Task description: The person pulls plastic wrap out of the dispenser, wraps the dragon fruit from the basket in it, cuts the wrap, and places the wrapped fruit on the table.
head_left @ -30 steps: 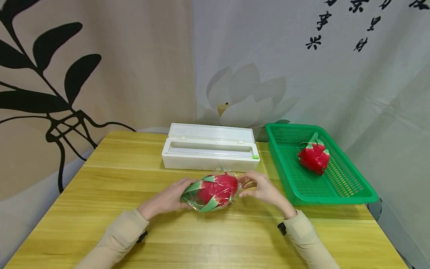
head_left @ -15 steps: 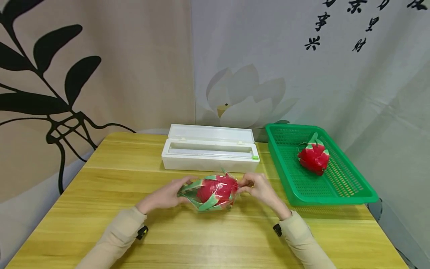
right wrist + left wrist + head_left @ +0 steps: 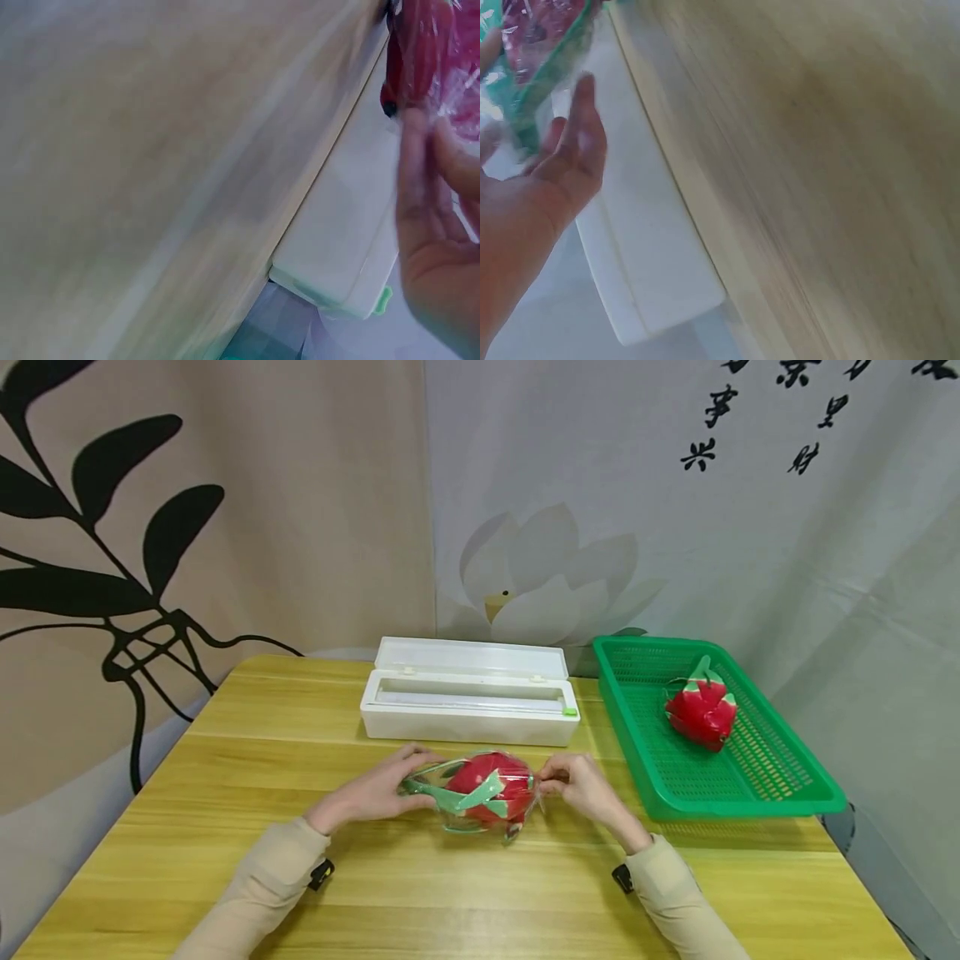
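Observation:
A red dragon fruit with green scales [image 3: 491, 785], covered in clear plastic film, lies on its side between both hands, over the table's middle. My left hand [image 3: 378, 787] holds its green leafy end, thumb nearer me and fingers on the far side. In the left wrist view the curved fingers [image 3: 585, 142] of that hand surround the green tip. With thumb and forefinger, my right hand [image 3: 581, 783] pinches the gathered film at the fruit's right end. The right wrist view shows this film [image 3: 450, 94] bunched at the fingertips.
Behind the fruit stands a white cling film box [image 3: 468, 724], lid raised, a roll inside and a green slider [image 3: 570, 712] at its right. A green plastic basket [image 3: 652, 777] at the right holds another dragon fruit [image 3: 703, 708]. A curtain [image 3: 322, 527] hangs behind the wooden table [image 3: 465, 902].
The dragon fruit has turned about its long axis, so different scales face up. My right hand's loose fingers have closed to pinch the film, and the left hand has shifted its hold slightly.

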The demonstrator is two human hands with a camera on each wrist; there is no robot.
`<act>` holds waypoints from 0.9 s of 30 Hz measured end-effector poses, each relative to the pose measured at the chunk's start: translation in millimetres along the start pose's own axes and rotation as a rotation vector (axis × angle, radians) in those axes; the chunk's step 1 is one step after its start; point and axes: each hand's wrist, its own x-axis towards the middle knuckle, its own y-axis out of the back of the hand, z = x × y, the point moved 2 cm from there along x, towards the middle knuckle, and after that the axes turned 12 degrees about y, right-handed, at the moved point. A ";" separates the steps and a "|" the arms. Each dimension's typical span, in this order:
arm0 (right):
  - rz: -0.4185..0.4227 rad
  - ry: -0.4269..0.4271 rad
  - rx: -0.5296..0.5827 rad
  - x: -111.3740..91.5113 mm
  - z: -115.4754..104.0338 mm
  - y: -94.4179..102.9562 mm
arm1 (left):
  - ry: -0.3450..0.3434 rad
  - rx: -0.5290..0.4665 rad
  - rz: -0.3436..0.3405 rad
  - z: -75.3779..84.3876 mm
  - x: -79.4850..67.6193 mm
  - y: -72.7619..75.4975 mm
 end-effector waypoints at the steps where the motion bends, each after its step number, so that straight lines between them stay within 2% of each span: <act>1: -0.007 -0.006 -0.002 -0.5 0.2 0.1 | 0.001 0.016 -0.002 1.1 -0.2 -0.4; 6: -0.051 -0.012 -0.047 -3.0 0.9 1.0 | 0.003 0.075 -0.015 10.0 -3.0 0.2; 10: -0.032 0.027 -0.201 -3.1 -6.0 8.3 | -0.017 0.088 -0.011 23.6 -4.2 5.6; 14: 0.117 0.060 -0.484 -1.2 -21.5 27.3 | -0.050 0.157 0.038 44.7 -1.5 10.2; 18: 0.296 0.055 -0.735 -0.2 -31.4 49.9 | -0.113 0.345 0.144 69.0 7.9 5.7; 22: 0.397 -0.033 -0.882 -2.6 -26.6 66.0 | -0.203 0.509 0.223 89.5 21.1 -7.6; 24: 0.400 -0.103 -0.921 -6.1 -20.5 69.5 | -0.235 0.558 0.232 96.3 27.1 -16.0; 27: 0.361 -0.204 -0.927 -11.8 -11.2 69.9 | -0.272 0.615 0.221 104.0 34.1 -26.9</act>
